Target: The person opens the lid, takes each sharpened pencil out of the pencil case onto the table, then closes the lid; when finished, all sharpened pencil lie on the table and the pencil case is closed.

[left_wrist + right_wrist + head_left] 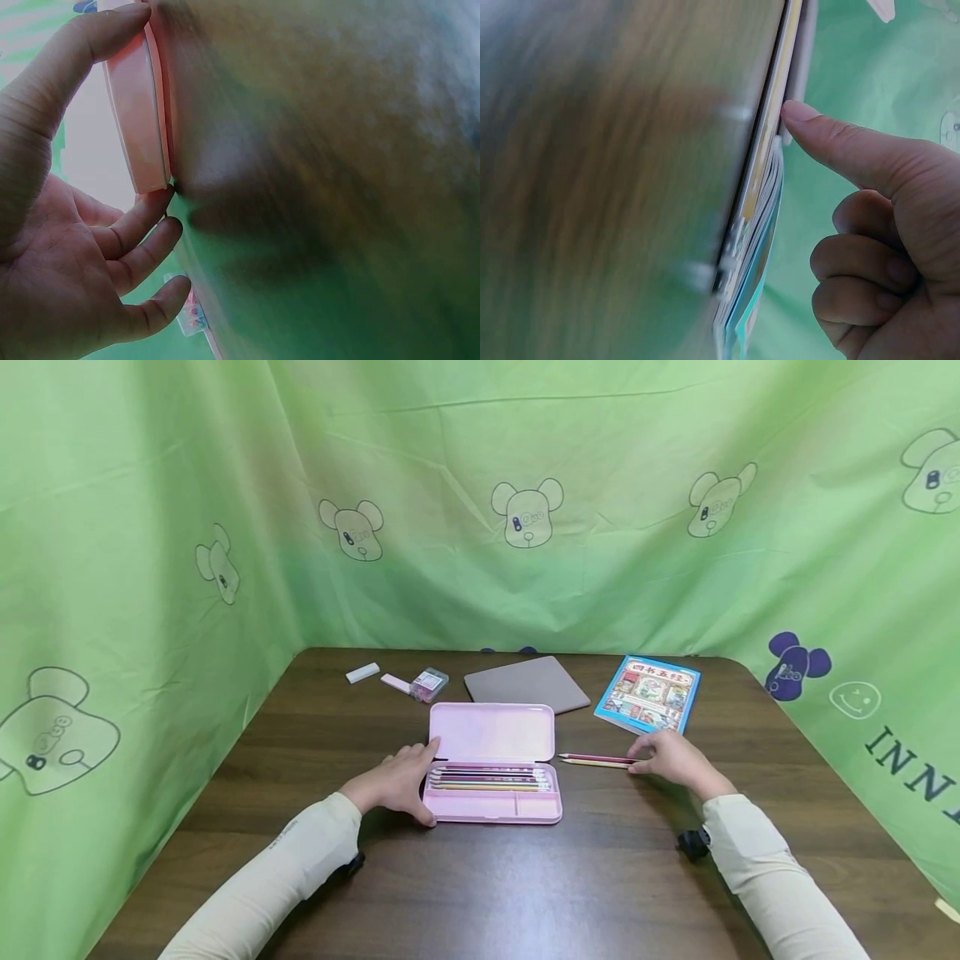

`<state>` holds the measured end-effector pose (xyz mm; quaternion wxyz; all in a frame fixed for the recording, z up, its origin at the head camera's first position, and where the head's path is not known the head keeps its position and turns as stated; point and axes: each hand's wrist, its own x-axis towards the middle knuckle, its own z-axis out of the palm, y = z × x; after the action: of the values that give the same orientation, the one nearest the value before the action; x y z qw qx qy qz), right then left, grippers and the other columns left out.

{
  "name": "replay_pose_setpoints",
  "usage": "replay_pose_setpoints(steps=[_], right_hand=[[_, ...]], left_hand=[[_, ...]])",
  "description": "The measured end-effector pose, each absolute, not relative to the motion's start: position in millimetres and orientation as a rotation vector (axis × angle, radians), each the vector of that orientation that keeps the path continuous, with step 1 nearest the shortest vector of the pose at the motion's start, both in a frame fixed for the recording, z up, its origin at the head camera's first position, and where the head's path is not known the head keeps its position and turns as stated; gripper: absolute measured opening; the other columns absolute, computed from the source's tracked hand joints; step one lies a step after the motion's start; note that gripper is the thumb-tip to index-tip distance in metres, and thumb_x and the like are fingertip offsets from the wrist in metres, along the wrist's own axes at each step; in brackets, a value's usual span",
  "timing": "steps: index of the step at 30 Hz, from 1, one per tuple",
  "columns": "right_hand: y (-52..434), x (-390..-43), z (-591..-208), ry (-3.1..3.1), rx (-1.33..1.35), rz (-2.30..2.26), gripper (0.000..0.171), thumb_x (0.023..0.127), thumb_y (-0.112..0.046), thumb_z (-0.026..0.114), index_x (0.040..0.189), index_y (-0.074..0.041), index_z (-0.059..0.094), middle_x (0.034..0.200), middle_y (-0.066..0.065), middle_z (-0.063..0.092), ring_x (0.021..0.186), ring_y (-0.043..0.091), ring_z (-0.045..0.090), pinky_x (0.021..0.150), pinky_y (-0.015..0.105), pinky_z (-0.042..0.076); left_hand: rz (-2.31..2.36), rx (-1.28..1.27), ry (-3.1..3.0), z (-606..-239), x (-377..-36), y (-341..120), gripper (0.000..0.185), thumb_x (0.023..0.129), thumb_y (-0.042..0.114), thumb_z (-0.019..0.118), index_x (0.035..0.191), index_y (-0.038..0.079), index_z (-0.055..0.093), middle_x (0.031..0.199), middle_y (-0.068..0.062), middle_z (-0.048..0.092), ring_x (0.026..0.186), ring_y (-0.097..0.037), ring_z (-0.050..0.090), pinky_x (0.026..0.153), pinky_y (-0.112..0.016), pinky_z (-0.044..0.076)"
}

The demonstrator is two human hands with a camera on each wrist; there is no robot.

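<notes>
Pink pencil case (491, 777) lies open at mid-table, pencils filling its tray; left hand (397, 781) steadies its left end with relaxed fingers; right hand (675, 757), fingers partly curled, touches the ends of two loose pencils (596, 761) just right of the case; lifting them together, kept parallel, seems wisest; dark wooden table (525, 885) carries erasers (362, 672), a grey pad (527, 684) and a book (649, 694); green bear-print cloth (480, 502) encloses all.
</notes>
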<state>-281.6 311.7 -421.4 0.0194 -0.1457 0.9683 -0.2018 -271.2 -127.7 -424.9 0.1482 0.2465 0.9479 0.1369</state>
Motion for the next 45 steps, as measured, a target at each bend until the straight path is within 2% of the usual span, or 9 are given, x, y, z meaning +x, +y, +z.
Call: replay_pose_setpoints(steps=[11,21,29,34,39,45], right_hand=[[286.0,-284.7,-420.3,2.95,-0.537,-0.663,0.014,0.074,-0.02,0.076,0.084,-0.011,0.072,0.083,0.0,0.069,0.074,0.012,0.054,0.067,0.032,0.042],[254.3,-289.9,-416.5,2.829,-0.577,-0.783,0.017,0.075,-0.017,0.076,0.088,-0.007,0.072,0.081,-0.001,0.069,0.065,0.011,0.05,0.062,0.028,0.042],[227.7,-293.6,-415.2,2.781,-0.704,-0.799,0.017,0.074,-0.02,0.076,0.087,-0.01,0.072,0.088,0.002,0.07,0.08,0.014,0.059,0.074,0.036,0.048],[211.0,-293.8,-415.2,2.754,-0.788,-0.8,0.015,0.074,-0.02,0.077,0.085,-0.011,0.072,0.085,0.001,0.07,0.074,0.013,0.054,0.069,0.03,0.045],[198.3,-294.1,-417.7,2.708,-0.798,-0.796,0.015,0.073,-0.02,0.077,0.085,-0.011,0.073,0.074,-0.003,0.063,0.067,0.012,0.046,0.06,0.025,0.038],[191.3,-294.9,-422.5,2.677,-0.853,-0.693,0.019,0.073,-0.021,0.077,0.087,-0.008,0.073,0.064,-0.006,0.055,0.06,0.008,0.044,0.055,0.022,0.037]], left_hand=[[0.387,0.714,2.718,-423.1,-271.2,-125.4,0.122,0.057,0.048,0.082,0.148,0.004,0.014,0.139,-0.017,0.037,0.12,-0.03,0.036,0.101,-0.052,0.031],[0.392,0.698,2.71,-421.0,-270.8,-124.9,0.121,0.058,0.047,0.083,0.148,0.005,0.014,0.138,-0.017,0.037,0.12,-0.03,0.036,0.101,-0.052,0.03],[0.39,0.751,2.726,-424.0,-272.3,-125.9,0.122,0.057,0.047,0.083,0.147,0.002,0.015,0.134,-0.018,0.041,0.119,-0.03,0.038,0.097,-0.051,0.033],[0.389,0.76,2.732,-425.2,-272.5,-126.9,0.122,0.057,0.048,0.083,0.147,0.002,0.015,0.134,-0.018,0.041,0.118,-0.031,0.038,0.097,-0.051,0.033],[0.389,0.749,2.735,-425.1,-272.2,-127.4,0.122,0.056,0.048,0.083,0.147,0.002,0.015,0.134,-0.018,0.041,0.118,-0.03,0.038,0.097,-0.051,0.033],[0.389,0.754,2.729,-425.5,-272.7,-128.2,0.122,0.057,0.048,0.083,0.147,0.002,0.015,0.135,-0.018,0.04,0.118,-0.03,0.038,0.098,-0.051,0.033]])
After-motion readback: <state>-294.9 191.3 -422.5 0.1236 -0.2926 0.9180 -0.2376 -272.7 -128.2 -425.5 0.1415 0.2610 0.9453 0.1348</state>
